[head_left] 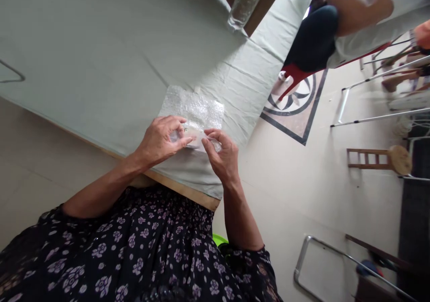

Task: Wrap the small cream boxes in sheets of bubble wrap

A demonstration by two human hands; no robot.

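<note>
At centre frame, the left hand (pixel 161 140) and right hand (pixel 221 158) pinch 1 small clear item (pixel 195 137), fingers narrow on it, just above the bubble-wrap sheet (pixel 195 107) on the cloth-covered surface (pixel 101 46). It looks like mid-wrapping; folding the sheet would call for freeing 1 hand.

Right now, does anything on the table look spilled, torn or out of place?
Nothing spilled or torn. The bubble wrap sheet lies flat on the green cloth, which is creased towards its hanging edge. Left hand and right hand pinch a small clear piece over it. The bottle stands upright.
</note>
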